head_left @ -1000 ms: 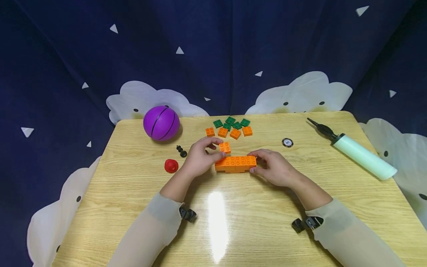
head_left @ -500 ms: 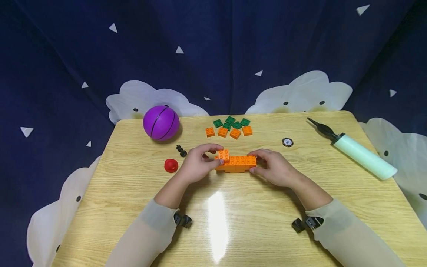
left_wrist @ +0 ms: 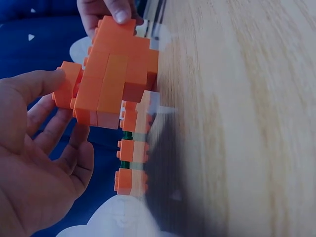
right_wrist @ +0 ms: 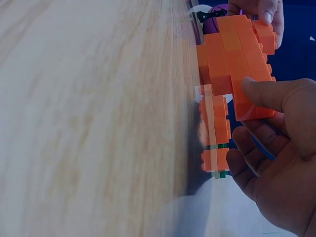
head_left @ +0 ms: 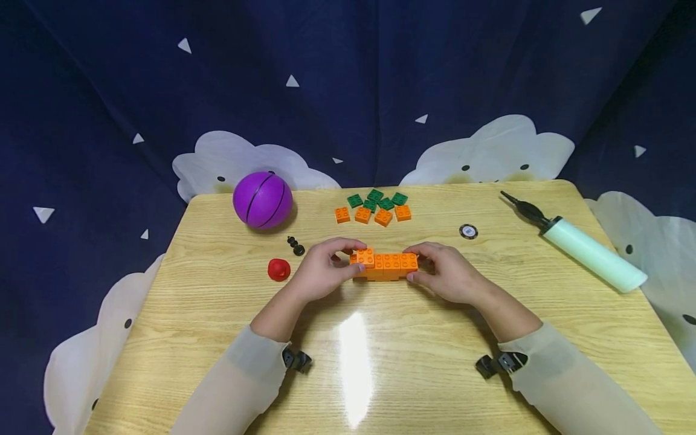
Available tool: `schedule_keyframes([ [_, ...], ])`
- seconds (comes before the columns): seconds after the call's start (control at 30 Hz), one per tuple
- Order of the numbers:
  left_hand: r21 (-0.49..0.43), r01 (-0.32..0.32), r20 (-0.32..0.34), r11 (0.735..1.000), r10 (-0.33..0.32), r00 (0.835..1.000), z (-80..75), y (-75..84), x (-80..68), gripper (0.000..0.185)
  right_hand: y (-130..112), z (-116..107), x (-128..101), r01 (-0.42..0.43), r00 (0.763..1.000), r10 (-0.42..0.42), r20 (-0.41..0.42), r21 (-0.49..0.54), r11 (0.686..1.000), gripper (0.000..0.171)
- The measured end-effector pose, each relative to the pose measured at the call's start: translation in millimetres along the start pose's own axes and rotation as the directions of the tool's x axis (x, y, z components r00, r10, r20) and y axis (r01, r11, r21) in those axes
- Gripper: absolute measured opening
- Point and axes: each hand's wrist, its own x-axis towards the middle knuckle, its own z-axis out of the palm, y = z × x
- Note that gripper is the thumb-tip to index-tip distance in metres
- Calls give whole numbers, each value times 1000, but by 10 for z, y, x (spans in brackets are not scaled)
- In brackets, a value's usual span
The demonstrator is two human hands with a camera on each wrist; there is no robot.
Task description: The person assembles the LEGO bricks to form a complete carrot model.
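An orange toy-brick structure (head_left: 387, 269) stands at the table's middle, its upper layers longer than the stepped lower ones. My left hand (head_left: 322, 270) pinches a square orange brick (left_wrist: 67, 85) between thumb and fingers at the structure's left end. That brick sits over the top studs, slightly tilted in the left wrist view; whether it is fully pressed down I cannot tell. At the other end my right hand (head_left: 447, 273) grips the structure, with the thumb (right_wrist: 266, 94) on the near side and fingers behind. The far side is partly hidden by the fingers.
Behind the structure lie several loose orange bricks (head_left: 363, 215) and green bricks (head_left: 375, 196). A purple ball (head_left: 263, 200), black chess-like piece (head_left: 296, 246) and red hat-shaped piece (head_left: 279, 270) are left. A poker chip (head_left: 469, 232) and hand pump (head_left: 592, 254) are right.
My left hand has brought the pinched brick down and nearer, from behind the structure onto its left top. My right hand has stayed at the right end.
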Motion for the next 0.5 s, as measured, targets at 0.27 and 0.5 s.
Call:
schedule_keyframes([
  [0.27,-35,19,27,999,-18,999,6,-54,7,31,6,1,6,-5,1000,5,5,7,1000,46],
  [0.5,-55,43,12,998,-42,999,30,-76,3,28,13,4,4,-2,1000,2,0,3,1000,45],
])
